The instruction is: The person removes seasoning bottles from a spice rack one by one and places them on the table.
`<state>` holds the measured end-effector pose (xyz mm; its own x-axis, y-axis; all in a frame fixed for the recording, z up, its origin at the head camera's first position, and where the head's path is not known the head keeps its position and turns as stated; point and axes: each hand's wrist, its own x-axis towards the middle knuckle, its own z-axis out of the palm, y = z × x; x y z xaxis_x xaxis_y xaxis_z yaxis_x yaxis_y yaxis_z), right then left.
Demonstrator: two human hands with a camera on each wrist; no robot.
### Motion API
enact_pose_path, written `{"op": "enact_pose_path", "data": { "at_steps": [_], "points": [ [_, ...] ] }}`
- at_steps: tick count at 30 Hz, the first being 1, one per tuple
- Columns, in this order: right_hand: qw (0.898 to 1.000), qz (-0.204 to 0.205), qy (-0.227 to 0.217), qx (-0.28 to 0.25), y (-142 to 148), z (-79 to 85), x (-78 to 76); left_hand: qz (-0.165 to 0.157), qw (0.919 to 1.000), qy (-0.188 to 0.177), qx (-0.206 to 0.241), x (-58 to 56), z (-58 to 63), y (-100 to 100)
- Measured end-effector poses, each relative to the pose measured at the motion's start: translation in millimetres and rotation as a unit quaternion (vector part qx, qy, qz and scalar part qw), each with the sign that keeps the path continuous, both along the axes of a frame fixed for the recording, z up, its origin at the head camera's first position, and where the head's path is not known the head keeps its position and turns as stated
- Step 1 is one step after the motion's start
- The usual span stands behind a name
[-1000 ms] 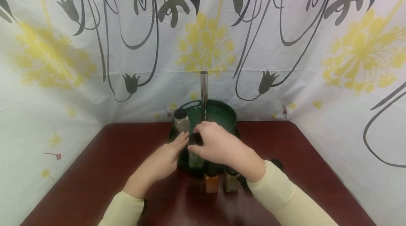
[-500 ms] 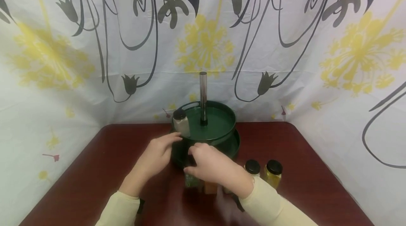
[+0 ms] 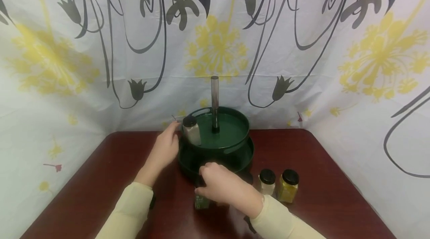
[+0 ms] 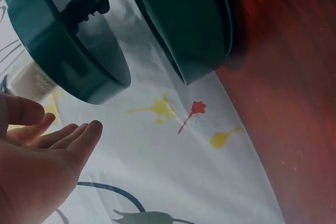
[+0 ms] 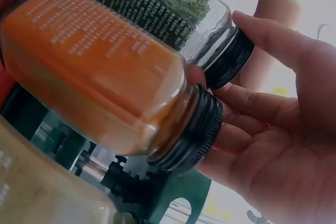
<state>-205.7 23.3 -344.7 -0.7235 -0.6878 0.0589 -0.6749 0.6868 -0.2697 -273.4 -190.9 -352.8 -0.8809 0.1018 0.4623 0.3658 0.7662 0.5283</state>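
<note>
My right hand [image 3: 225,183] pinches the black lid of a jar of dried green herbs [image 5: 157,9], upright on the table in front of the rack. Close beside it in the right wrist view stands a jar of orange powder [image 5: 100,66], mostly hidden by the hand in the head view. A green two-tier rack [image 3: 233,131] with a metal post stands at the back. On its upper tray, at the left edge, is a black-lidded jar of whitish powder [image 3: 192,134]. My left hand [image 3: 162,151], fingers extended, is just left of that jar; contact cannot be told.
A cream-coloured jar [image 3: 267,185] and a jar of yellow contents [image 3: 287,191] stand on the dark red table [image 3: 322,190], right of my right hand. Another jar of beige powder [image 5: 42,182] shows in the right wrist view. A patterned curtain [image 3: 268,45] hangs behind the table.
My right hand has brought the herb jar from the rack's lower tray toward me and down to the table. My left hand has moved from the rack's front up beside the whitish jar.
</note>
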Motion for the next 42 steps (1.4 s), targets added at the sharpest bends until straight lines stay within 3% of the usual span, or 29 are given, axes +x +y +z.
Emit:
{"op": "enact_pose_path", "data": {
  "at_steps": [7, 11, 16, 22, 31, 35, 42],
  "points": [
    [1.0, -0.006, -0.002, 0.004, -1.0, -3.6, -1.2, -0.024, 0.9991, -0.026, 0.024, -22.1, 4.2, 1.9],
    [1.0, -0.011, 0.006, 0.015, -2.5, -5.6, -0.5, -0.019, 0.9981, -0.047, 0.037, -32.4, 2.7, 0.6],
    [1.0, -0.018, 0.01, 0.019, -4.1, -6.1, 3.2, -0.013, 0.9966, -0.08, 0.017, -38.8, -3.9, -2.3],
    [0.999, -0.019, 0.025, 0.022, -2.2, -6.9, 5.2, -0.02, 0.9949, -0.098, -0.011, -34.3, -12.6, -4.6],
    [0.995, -0.005, 0.088, 0.046, 3.3, -4.7, 1.2, -0.024, 0.9961, -0.05, -0.069, -26.6, -14.7, -4.5],
    [0.996, -0.003, 0.092, 0.021, 7.4, 4.3, 0.8, -0.029, 0.995, -0.049, -0.082, -22.5, -15.7, -4.7],
    [0.997, -0.026, 0.069, 0.008, 18.3, 35.0, -1.7, -0.04, 0.9936, -0.041, -0.097, -12.8, -17.6, -4.7]
  ]
}}
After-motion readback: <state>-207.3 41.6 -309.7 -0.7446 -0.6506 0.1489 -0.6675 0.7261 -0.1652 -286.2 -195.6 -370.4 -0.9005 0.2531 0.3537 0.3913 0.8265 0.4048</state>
